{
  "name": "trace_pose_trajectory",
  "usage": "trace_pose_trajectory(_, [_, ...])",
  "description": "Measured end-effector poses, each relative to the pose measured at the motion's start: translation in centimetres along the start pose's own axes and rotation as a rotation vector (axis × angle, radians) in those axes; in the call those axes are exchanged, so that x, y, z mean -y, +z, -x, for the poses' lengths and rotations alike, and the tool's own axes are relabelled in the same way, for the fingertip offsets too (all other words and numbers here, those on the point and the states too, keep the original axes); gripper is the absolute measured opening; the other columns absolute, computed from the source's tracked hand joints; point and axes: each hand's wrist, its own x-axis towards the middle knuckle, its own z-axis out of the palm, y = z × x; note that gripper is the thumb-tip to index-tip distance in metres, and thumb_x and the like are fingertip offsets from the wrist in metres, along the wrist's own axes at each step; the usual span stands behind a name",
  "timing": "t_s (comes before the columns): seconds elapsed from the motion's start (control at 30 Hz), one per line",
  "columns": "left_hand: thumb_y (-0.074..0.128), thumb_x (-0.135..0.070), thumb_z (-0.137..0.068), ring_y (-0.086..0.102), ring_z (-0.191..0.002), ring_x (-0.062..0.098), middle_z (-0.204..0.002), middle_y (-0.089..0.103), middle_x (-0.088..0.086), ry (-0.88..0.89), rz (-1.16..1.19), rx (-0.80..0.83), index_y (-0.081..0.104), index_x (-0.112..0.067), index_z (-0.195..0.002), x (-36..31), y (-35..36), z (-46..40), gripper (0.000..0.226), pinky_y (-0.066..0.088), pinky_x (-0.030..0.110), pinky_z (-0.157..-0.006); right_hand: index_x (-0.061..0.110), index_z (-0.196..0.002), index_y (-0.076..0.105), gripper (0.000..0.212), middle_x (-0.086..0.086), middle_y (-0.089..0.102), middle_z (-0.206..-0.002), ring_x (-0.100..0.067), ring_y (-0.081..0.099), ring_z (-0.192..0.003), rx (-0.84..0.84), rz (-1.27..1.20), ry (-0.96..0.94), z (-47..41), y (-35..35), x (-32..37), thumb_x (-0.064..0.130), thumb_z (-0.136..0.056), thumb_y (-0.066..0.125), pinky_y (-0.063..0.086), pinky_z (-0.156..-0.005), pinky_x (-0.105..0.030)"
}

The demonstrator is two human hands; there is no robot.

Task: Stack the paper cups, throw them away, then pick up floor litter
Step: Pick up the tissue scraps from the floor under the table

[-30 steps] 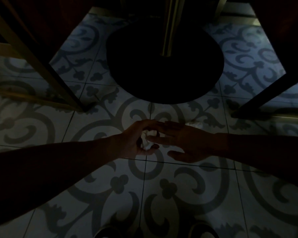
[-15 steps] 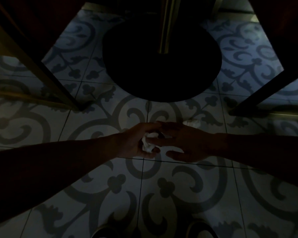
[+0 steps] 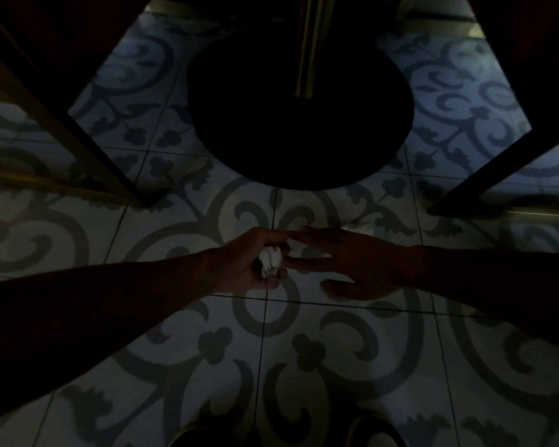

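Observation:
In dim light, my left hand reaches low over the patterned tile floor and curls around a crumpled white paper wad. My right hand is beside it, fingers spread flat, its fingertips touching the left hand's fingers just above the wad. A second scrap of white paper lies on the floor just beyond the right hand, partly hidden by it. No paper cups are in view.
A round black table base with a brass post stands just beyond the hands. Dark chair legs slant in at the left and another chair leg at the right. My shoe tips show at the bottom edge.
The hands stay joined and hardly move. The left fingers have opened slightly, so more of the paper wad shows. The view has shifted a little toward the table base.

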Motion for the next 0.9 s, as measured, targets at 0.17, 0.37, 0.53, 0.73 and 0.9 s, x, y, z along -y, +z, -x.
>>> trace_pose_trajectory(0.17, [0.054,-0.04,-0.087,0.052,-0.063,0.02,-0.078,0.062,0.008,-0.023,-0.01,0.013,0.068,-0.014,-0.063,-0.5,-0.2,0.0,0.038,0.041,0.024,-0.053,0.033,-0.151,0.009,0.064,-0.008,0.006,-0.162,-0.026,0.004,-0.149,0.073,0.071,0.115,1.5,0.4,-2.2,0.046,-0.094,0.034,0.021,-0.119,-0.043])
trace_pose_trajectory(0.37, [0.047,-0.053,-0.087,0.058,-0.064,0.024,-0.075,0.07,0.011,-0.01,0.081,-0.021,0.071,-0.009,-0.074,-0.6,-0.8,-0.5,0.052,0.044,0.028,-0.063,0.018,-0.141,0.035,0.054,-0.018,0.036,-0.151,-0.036,0.042,-0.135,0.064,0.011,0.218,4.2,0.6,-5.4,0.048,-0.097,0.029,0.048,-0.099,-0.054])
trace_pose_trajectory(0.53, [0.043,-0.058,-0.086,0.06,-0.066,0.025,-0.078,0.071,0.011,-0.014,0.107,-0.021,0.07,-0.007,-0.087,-0.8,-0.9,-1.0,0.058,0.046,0.027,-0.059,0.025,-0.149,0.025,0.062,-0.002,0.027,-0.157,-0.019,0.023,-0.144,0.139,-0.098,0.409,4.1,1.5,-6.7,0.032,-0.094,0.053,0.03,-0.116,-0.042])
trace_pose_trajectory(0.73, [0.041,-0.059,-0.087,0.059,-0.065,0.024,-0.078,0.071,0.011,-0.015,0.13,-0.001,0.069,-0.006,-0.089,-0.8,-0.8,-1.5,0.06,0.043,0.029,-0.064,0.02,-0.145,0.037,0.056,-0.008,0.041,-0.144,-0.026,0.041,-0.13,0.14,-0.125,0.454,1.9,2.0,-6.9,0.022,-0.092,0.056,0.04,-0.105,-0.039])
trace_pose_trajectory(0.9, [0.041,-0.059,-0.087,0.058,-0.067,0.025,-0.078,0.071,0.011,-0.018,0.146,0.007,0.069,-0.005,-0.091,-0.7,-1.1,-1.3,0.061,0.042,0.029,-0.064,0.01,-0.12,0.059,0.029,-0.011,0.054,-0.122,-0.027,0.053,-0.111,0.055,-0.144,0.434,0.8,2.6,-7.0,0.016,-0.091,0.058,0.044,-0.092,-0.036])
